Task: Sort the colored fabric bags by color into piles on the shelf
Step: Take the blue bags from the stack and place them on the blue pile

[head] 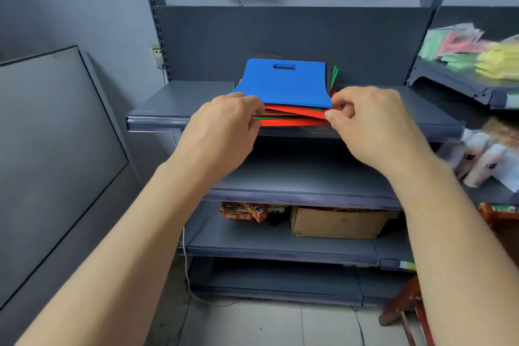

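- Pile point(295, 119) of fabric bags, blue bag point(283, 84) topmost, lies mid shelf point(174, 98).
- My left hand point(222, 132) curls round its near-left edge; my right hand point(373, 126) pinches the near-right corner.
- Probably light and floppy: peel by corners.

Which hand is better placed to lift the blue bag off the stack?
Probably left: the left hand has fingertips at the front left corner of the blue bag, while the right hand pinches a red bag lower in the stack.

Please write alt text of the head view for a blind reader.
The left hand and right hand pinch the front corners of a stack of fabric bags on a grey shelf, with the blue bag on top.
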### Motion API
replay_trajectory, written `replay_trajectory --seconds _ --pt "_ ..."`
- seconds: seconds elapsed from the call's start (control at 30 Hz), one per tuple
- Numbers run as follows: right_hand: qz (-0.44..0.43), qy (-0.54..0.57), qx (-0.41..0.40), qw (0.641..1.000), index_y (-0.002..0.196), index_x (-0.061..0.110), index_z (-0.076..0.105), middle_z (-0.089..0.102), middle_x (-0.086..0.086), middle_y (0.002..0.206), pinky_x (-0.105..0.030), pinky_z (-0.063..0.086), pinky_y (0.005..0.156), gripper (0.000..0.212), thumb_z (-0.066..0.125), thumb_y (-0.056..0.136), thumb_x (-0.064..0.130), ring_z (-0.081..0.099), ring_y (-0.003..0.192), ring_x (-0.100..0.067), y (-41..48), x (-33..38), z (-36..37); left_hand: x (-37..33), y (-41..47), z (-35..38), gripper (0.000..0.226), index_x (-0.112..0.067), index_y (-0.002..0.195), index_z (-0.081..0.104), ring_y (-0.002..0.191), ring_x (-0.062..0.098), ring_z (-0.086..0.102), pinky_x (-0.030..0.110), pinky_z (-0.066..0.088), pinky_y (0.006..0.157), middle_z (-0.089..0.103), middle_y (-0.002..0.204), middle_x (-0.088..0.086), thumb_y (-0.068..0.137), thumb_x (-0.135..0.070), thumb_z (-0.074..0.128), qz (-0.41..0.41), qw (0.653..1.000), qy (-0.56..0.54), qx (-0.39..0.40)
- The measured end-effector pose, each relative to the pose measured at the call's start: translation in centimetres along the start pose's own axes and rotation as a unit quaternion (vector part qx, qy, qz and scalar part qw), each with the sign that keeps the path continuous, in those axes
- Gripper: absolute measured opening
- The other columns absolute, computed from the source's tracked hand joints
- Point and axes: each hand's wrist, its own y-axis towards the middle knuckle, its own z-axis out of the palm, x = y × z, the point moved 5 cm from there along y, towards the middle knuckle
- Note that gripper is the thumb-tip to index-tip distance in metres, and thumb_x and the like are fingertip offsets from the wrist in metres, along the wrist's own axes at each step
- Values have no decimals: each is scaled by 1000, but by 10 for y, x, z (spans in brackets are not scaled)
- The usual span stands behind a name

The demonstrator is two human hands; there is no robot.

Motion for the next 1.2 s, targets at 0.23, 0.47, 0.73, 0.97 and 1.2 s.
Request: replay_trajectory --seconds 0.23,0.47,0.73,0.97,1.2 --pt "13 10 15 1000 124 17 59 66 -4 111 -36 47 83 35 53 94 33 58 103 -26 67 -43 32 13 56 52 24 -13 107 66 89 28 59 41 49 79 65 98 3 92 -13 48 -37 999 7 13" --pt "27 14 28 999 124 16 58 65 -6 111 -36 46 87 35 53 94 32 56 106 -27 121 -52 70 58 107 90 27 -14 116 62 98 30 58 38 48 80 63 111 4 93 -16 48 -97 995 18 -1" --pt "55 -6 40 998 125 13 57 65 -9 111 -39 45 92 37 52 95 33 54 109 -30 181 -45 105 118 167 122 26 -11 116 59 101 32 53 34 40 77 60 113 8 93 -18 49 -140 989 33 28" --pt "123 -49 98 986 120 5 56 60 -14 116 -41 43 90 49 51 93 45 51 110 -33 203 -53 138 153 192 157 35 -5 113 57 104 35 53 33 38 75 59 112 14 93 -34 53 -171 975 39 134" --pt "166 -63 170 969 122 7 53 56 -13 126 -40 41 91 59 51 89 56 48 118 -33 216 -72 155 163 208 173 41 -3 102 59 82 30 48 31 34 64 60 90 12 90 -42 55 -200 965 10 169"
